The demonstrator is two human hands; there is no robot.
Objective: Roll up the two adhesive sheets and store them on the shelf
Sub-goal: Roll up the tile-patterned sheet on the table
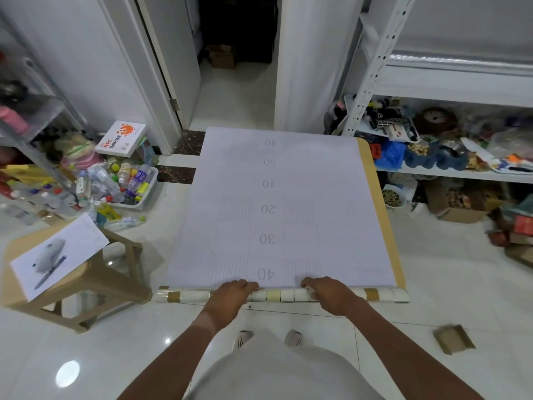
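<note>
Adhesive sheet (282,209) lies flat on the floor (432,269), white gridded backing up, printed numbers 40/50/10/20/30/40 running down the centre strip (upside down from the wearer's side). Near edge is wound into a roll (284,295), tile-pattern face outward, lying across the sheet's full width right in front of the person's feet. A tan strip (383,215) shows along the sheet's right edge, could be a second sheet underneath, can't confirm. Left hand (233,291) sits on top of the roll left of centre, fingers curled over it toward the flat part. Right hand (324,291) same on the right of centre, fingers wrapped over the roll. Both hands gripping the roll, well apart from each other, the nearest "40" between them. White metal shelf (450,82) stands to the right, its lower level packed with clutter, the level above mostly bare with a silvery liner. Left side: beige plastic stool (95,287) with a printed paper (57,255) on top, beyond it a bin of plastic bottles (127,183) and an NFC box (121,138). Small cardboard piece (453,338) on the floor near right. Open doorway (236,53) straight ahead past the sheet's far end.
</note>
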